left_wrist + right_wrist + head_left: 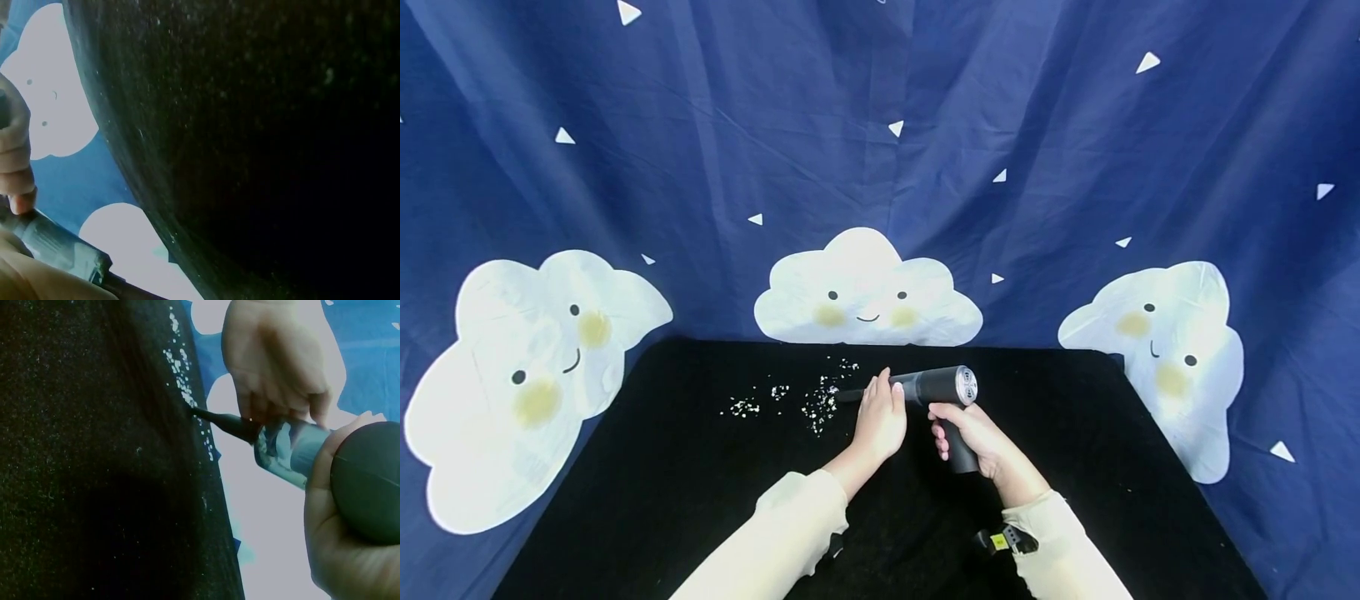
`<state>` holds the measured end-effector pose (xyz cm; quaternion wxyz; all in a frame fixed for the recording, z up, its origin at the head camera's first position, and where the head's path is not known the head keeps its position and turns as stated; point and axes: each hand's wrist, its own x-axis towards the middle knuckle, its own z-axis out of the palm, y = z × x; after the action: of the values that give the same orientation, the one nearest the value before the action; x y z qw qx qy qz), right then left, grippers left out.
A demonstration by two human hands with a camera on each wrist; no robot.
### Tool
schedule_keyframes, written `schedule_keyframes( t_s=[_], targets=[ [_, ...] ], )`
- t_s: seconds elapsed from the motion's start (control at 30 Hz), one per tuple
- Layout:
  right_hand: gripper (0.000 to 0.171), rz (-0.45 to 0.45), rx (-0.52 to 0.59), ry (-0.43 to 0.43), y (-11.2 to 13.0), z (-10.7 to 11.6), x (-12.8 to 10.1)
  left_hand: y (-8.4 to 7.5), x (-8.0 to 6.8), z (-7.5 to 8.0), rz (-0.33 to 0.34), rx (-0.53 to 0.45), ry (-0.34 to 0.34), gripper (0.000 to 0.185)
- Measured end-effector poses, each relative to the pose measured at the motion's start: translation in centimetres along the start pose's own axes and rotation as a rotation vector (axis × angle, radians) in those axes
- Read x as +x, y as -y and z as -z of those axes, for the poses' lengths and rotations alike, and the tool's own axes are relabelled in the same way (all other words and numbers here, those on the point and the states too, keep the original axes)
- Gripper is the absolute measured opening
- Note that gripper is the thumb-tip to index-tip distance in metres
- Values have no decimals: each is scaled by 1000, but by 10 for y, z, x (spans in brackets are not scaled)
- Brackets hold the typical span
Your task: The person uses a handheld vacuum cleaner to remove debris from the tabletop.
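A staged recording set is indicated rather than a lived-in room. A table draped in black cloth (700, 483) is enclosed at the back and on both sides by a hung navy fabric backdrop (880, 125), creased and printed with smiling white clouds (865, 292) and small white triangles (1147, 62).

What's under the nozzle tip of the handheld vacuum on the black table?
White crumbs lie scattered on the black cloth under and left of the handheld vacuum nozzle. The left hand covers the front barrel; anything beneath it is hidden.
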<state>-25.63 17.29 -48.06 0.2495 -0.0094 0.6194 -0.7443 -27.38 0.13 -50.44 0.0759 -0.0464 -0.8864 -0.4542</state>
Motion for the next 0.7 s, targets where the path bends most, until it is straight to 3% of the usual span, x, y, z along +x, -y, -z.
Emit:
schedule_keyframes(
  t_s=[0.37, 0.7],
  targets=[
    [16, -19, -10, 74, 3, 2, -3, -1, -13, 1, -2, 5, -50, 48],
    [14, -66, -39, 108, 4, 4, -6, -6, -28, 3, 10, 20, -139, 48]
  ],
)
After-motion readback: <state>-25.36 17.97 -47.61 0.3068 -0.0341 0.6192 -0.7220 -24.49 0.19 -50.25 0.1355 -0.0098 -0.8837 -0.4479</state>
